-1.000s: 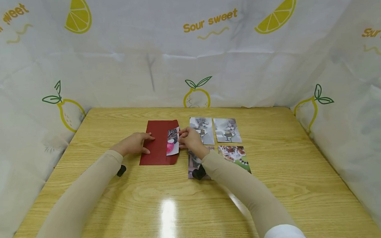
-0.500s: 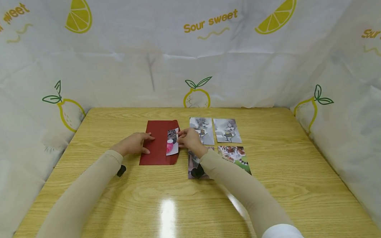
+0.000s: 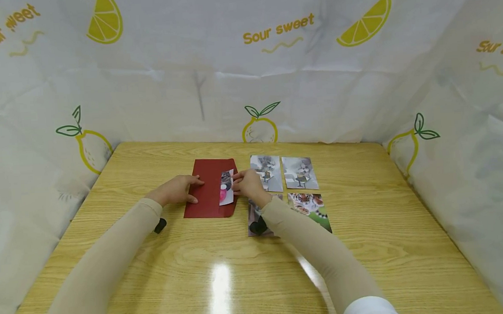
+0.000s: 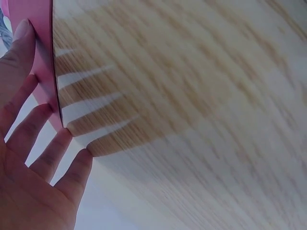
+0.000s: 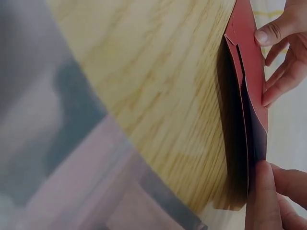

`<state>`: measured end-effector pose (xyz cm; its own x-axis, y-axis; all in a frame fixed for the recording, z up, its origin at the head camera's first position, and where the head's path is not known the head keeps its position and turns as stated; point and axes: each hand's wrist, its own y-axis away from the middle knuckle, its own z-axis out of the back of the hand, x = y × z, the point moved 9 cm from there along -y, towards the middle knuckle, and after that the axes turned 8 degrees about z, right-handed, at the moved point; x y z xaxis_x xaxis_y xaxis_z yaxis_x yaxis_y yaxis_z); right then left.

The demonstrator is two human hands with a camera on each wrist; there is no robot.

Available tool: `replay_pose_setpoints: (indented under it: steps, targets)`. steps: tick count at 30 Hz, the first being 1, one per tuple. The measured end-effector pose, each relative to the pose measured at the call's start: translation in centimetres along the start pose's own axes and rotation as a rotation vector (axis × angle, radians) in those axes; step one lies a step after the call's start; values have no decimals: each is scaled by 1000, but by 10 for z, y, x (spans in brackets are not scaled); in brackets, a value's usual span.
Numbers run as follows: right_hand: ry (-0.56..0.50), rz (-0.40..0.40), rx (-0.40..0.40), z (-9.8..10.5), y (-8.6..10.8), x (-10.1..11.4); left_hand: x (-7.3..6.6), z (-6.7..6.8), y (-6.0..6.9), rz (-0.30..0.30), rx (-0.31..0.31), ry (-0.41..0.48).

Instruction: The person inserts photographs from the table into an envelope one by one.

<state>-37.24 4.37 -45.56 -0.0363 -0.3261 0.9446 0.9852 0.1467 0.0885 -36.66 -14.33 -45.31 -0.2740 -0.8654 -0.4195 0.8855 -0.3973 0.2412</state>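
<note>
A red envelope lies flat on the table, its opening facing right. A picture card with dark and pink parts sticks out over its right side; its left part is hidden inside. My right hand pinches the card's right edge; in the right wrist view, fingers hold it at the envelope's mouth. My left hand rests with spread fingers on the envelope's left part, also in the left wrist view, where the hand touches the envelope's edge.
Right of the envelope lie two greyish cards in a back row. In front are a tiger card and another card, partly hidden by my right wrist and its black device. A white printed cloth surrounds the wooden table.
My right hand has moved slightly left with the card, so a little less of the card shows outside the envelope. My left hand has stayed in place.
</note>
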Motion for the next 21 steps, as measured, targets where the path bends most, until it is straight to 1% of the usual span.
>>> replay_pose_setpoints:
  steps: [6, 10, 14, 17, 21]
  targets:
    - [-34, 12, 8, -7, 0, 1, 0, 0, 0, -13, -8, -15]
    - [-30, 11, 6, -11, -1, 1, -1, 0, 1, -16, -2, -8]
    - [-23, 13, -4, -13, -2, 1, -3, 2, 3, -35, -12, -8]
    - [-27, 19, 3, -16, -2, 1, -3, 2, 3, -43, -15, -6]
    - [-41, 20, 13, -20, -2, 0, 1, 0, 0, -20, -2, -1]
